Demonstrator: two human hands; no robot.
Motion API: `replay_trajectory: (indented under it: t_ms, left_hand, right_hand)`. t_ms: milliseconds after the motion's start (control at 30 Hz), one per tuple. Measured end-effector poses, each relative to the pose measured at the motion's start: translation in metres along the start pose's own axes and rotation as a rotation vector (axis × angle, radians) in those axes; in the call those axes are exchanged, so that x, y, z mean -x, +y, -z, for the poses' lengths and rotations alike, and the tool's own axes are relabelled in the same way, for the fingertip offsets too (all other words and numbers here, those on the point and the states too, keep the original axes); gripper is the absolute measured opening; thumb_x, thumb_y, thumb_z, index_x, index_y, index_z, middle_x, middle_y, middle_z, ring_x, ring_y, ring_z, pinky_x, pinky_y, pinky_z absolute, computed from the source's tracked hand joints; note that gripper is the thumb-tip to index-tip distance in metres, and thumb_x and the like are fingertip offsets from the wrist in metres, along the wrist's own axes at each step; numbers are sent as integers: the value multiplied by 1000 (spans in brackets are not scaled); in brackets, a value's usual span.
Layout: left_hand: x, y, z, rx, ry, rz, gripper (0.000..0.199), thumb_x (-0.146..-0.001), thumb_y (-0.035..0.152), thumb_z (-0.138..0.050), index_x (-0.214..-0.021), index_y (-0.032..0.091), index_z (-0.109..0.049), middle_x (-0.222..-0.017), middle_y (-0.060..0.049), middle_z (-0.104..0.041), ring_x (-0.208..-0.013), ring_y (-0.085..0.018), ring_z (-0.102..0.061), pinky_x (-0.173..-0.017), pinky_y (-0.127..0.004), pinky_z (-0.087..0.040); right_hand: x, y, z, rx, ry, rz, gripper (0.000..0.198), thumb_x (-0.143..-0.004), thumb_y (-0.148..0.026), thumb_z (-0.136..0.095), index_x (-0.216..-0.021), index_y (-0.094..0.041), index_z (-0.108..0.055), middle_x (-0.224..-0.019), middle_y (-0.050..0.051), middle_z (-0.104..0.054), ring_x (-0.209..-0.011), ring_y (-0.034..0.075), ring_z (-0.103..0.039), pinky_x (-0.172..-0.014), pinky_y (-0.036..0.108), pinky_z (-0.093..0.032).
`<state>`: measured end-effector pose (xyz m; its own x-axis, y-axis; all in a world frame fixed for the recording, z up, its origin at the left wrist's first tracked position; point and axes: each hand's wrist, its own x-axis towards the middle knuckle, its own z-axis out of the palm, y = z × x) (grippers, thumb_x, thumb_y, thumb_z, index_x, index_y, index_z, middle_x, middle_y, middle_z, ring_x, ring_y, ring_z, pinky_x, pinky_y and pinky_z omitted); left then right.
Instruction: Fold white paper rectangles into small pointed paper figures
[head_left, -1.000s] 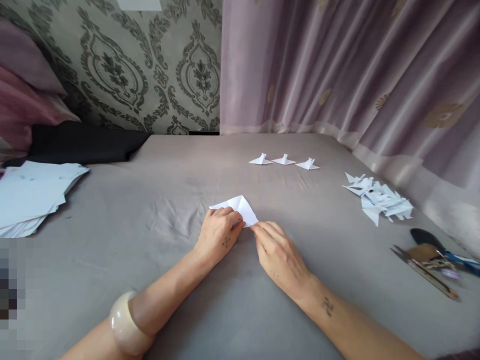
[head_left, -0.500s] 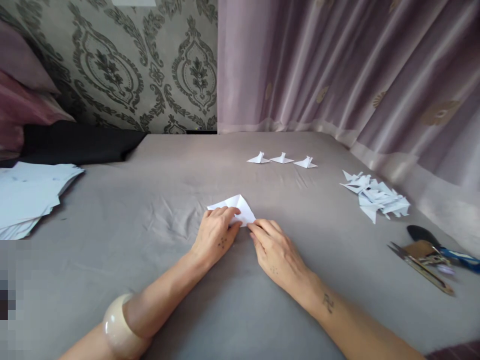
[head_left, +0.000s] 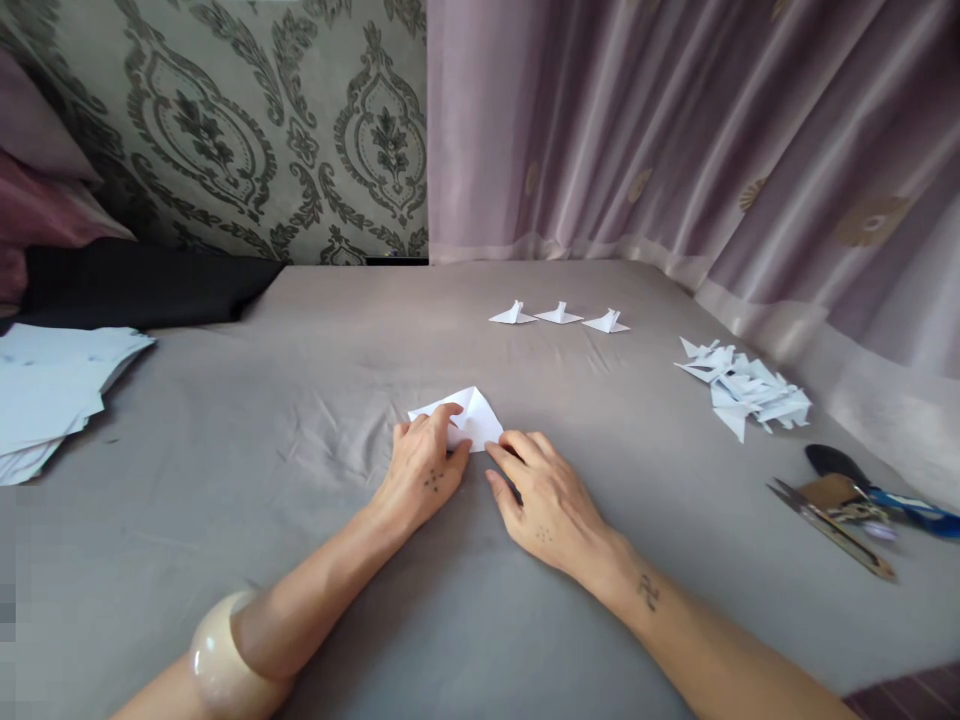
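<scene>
A folded white sheet of paper (head_left: 484, 426) lies on the grey cloth in front of me, its peak pointing away. My left hand (head_left: 421, 468) holds down its left part, with the index finger bent over it and the thumb at its near edge. Some of the paper is hidden under those fingers. At the paper's right near corner rests the index fingertip of my right hand (head_left: 553, 500). The thumb of that hand stands apart from the index finger, with nothing between them.
Three folded paper figures (head_left: 560, 314) stand in a row farther back. A heap of similar paper pieces (head_left: 757, 390) lies to the right, near the curtain (head_left: 600, 130). Closer are scissors (head_left: 832, 530) and a blue-handled tool (head_left: 911, 510). A stack of paper (head_left: 56, 385) sits at left.
My right thumb has spread away from the index finger and off the paper's edge. My left index finger is bent higher. The whole view has shifted slightly.
</scene>
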<state>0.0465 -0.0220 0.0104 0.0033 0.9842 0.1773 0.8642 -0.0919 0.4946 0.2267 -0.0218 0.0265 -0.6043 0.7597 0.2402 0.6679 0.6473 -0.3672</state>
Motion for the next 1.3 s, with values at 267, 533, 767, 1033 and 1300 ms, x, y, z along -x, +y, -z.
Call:
replay_trajectory:
  t_ms: [267, 533, 767, 1033, 1300]
  left_hand:
    - [0, 0, 1, -3, -20, 3, 31, -85, 22, -51, -116, 17, -51, -86, -6, -70, -87, -25, -65, -85, -43, -41]
    - [-1, 3, 3, 4, -40, 47, 31, -84, 21, -50, -115, 17, -52, -83, -5, -70, -89, -25, -65, -87, -42, -39]
    - [-1, 8, 7, 30, -52, 52, 38, -78, 20, -51, -117, 16, -50, -82, -4, -69, -94, -26, -63, -90, -43, -38]
    - [3, 3, 8, 86, -58, 9, 42, -75, 13, -51, -116, 19, -51, -97, -5, -69, -98, -24, -61, -93, -42, -37]
    - [-4, -7, 13, 104, -19, -200, 26, -87, 12, -48, -105, 26, -62, -96, -1, -70, -100, -19, -59, -95, -39, -31]
  right_hand:
    - [-3, -2, 1, 29, -17, 7, 30, -90, -19, -47, -116, -15, -60, -107, 10, -61, -98, 24, -53, -86, 39, -48]
    - [-3, -2, 0, 92, -79, 19, 41, -90, -21, -44, -130, -15, -55, -111, 10, -58, -98, 24, -49, -85, 39, -47]
    - [-6, -5, 0, 169, -95, 29, 46, -92, -24, -43, -138, -21, -50, -111, 12, -55, -96, 25, -49, -82, 41, -47]
    - [-3, 2, 0, 83, -18, 1, 33, -92, -17, -42, -116, -15, -64, -101, 9, -59, -94, 22, -54, -79, 33, -47]
    - [-12, 17, -6, 75, 186, 0, 24, -87, -19, -60, -111, -18, -64, -103, 7, -63, -97, 22, -54, -86, 33, -42]
